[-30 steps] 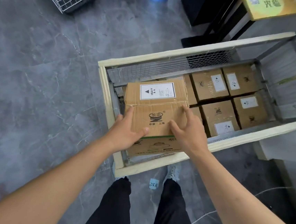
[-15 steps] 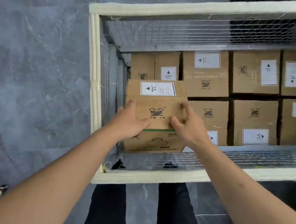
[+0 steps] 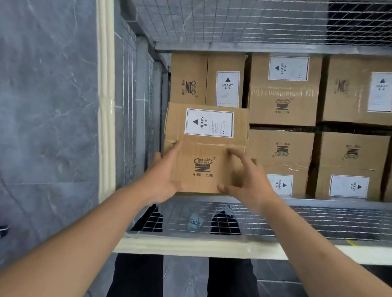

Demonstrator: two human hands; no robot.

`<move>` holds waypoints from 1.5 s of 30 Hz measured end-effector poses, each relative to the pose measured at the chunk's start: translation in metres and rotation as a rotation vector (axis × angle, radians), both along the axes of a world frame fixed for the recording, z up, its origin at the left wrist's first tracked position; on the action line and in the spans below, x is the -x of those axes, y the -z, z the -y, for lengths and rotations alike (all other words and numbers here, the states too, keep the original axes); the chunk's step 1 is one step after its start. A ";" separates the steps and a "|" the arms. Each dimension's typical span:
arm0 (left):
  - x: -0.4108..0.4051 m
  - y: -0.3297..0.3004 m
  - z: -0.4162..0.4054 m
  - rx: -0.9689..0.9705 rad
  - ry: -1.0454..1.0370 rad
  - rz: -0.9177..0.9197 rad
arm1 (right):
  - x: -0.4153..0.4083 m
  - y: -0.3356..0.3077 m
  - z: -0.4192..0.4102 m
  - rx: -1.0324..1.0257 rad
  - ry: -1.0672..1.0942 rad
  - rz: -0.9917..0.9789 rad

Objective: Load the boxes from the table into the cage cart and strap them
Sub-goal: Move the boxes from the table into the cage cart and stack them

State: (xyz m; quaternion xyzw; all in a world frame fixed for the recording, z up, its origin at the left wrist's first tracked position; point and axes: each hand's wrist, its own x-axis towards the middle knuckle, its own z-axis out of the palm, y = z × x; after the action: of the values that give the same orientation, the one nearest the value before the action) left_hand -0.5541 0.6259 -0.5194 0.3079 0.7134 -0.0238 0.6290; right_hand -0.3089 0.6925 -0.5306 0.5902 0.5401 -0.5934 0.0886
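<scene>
Both arms reaching forward and down.
Left hand (image 3: pixel 163 183) lying flat, fingers straight; right hand (image 3: pixel 249 184) spreading, fingers loosely curled.

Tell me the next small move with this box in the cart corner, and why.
Probably ease both hands off. The box sits in the cage cart's near-left corner, its top about level with its neighbours; the right hand looks loose, and the left hand lies against its side.

Brown boxes (image 3: pixel 284 94), white labels (image 3: pixel 209 122), cream-framed cage cart (image 3: pixel 102 115), grey marbled floor (image 3: pixel 36 85).
</scene>
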 end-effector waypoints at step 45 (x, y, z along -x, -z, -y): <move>-0.036 0.171 0.010 -0.237 0.465 -0.488 | 0.024 0.140 0.018 -0.017 -0.460 0.411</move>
State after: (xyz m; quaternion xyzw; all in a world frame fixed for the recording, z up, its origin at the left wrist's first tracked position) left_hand -0.5183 0.6159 -0.6905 0.5182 0.7512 -0.1561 0.3779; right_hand -0.3329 0.6744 -0.6702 0.5608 0.6353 -0.4216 0.3229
